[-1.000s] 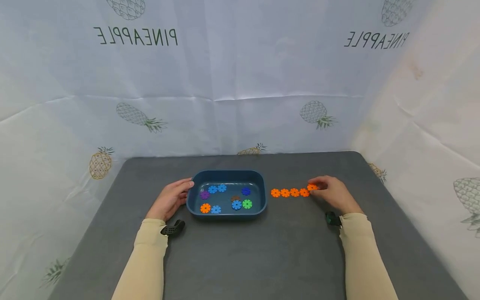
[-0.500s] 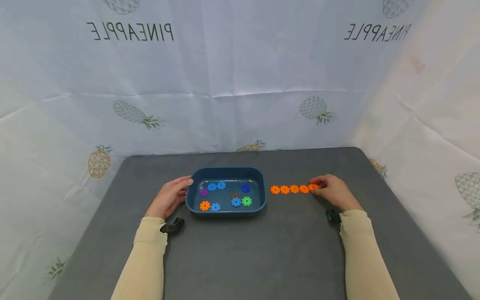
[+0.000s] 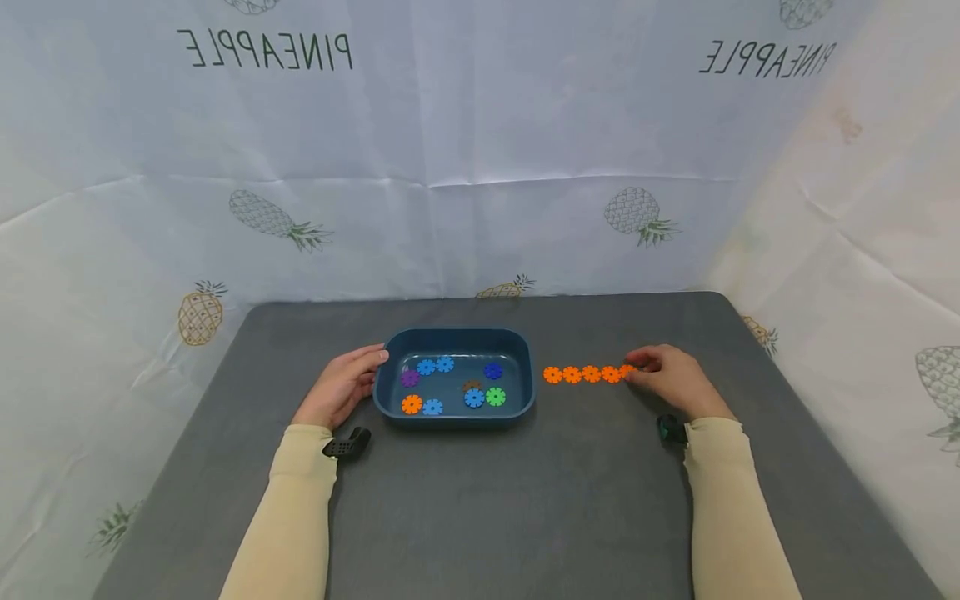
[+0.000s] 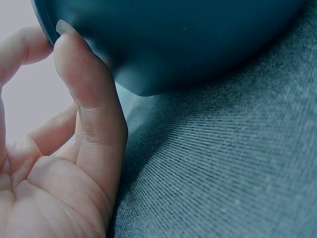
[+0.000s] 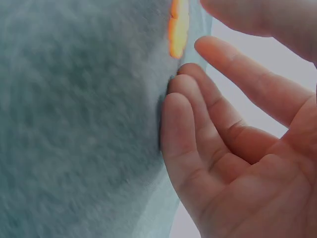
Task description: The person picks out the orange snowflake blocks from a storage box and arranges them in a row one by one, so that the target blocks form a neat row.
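Note:
In the head view my left hand holds the left end of the dark blue tray. The left wrist view shows its thumb against the tray's outer wall at the rim. Inside the tray lie several notched plastic discs: light blue, purple, brown, dark blue, one green disc and one orange disc. Right of the tray, more orange discs form a straight row. My right hand is at the row's right end, partly covering the last disc; the right wrist view shows thumb and index finger apart, beside the orange.
A dark grey table carries everything. Behind and beside it hangs a white cloth printed with pineapples. Black bands are worn at both wrists.
The right hand has lowered the last orange disc, which sat higher and overlapped the row, into line with the others, and its fingers have parted from it. The left hand keeps its hold.

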A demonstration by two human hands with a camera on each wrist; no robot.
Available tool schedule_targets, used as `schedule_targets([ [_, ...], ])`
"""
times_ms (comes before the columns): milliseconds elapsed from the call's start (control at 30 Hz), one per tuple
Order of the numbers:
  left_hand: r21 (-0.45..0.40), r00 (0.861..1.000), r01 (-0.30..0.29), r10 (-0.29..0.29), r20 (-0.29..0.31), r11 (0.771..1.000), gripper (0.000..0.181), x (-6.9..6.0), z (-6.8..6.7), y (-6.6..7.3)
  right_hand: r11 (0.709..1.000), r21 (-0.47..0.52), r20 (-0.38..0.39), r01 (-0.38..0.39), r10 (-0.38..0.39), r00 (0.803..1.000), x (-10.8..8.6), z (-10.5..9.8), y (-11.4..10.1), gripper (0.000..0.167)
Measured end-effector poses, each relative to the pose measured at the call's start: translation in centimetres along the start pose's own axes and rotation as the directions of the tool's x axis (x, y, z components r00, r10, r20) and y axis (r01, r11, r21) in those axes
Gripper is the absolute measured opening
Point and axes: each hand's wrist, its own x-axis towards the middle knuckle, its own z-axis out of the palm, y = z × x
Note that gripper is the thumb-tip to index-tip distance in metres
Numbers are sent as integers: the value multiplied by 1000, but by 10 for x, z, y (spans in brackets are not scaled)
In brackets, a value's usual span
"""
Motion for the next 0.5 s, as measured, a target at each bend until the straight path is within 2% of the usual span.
schedule_targets([
  [100, 0, 1000, -9, 9, -16, 1000, 76, -3, -4, 1, 1000, -21, -23, 9, -10, 1000, 2, -2, -8, 45],
  [233, -4, 999, -26, 26, -28, 1000, 76, -3, -5, 1, 997, -29, -55, 76, -77, 995, 2, -3, -26, 45],
  [367, -15, 1000, -26, 25, -17, 1000, 75, 0, -2, -1, 987, -13, -60, 157, -158, 986, 2, 4, -53, 43],
  [500, -20, 999, -20, 20, -28, 1000, 73, 0, 1, -2, 968, -8, -19, 250, -250, 968, 11, 15, -89, 39],
])
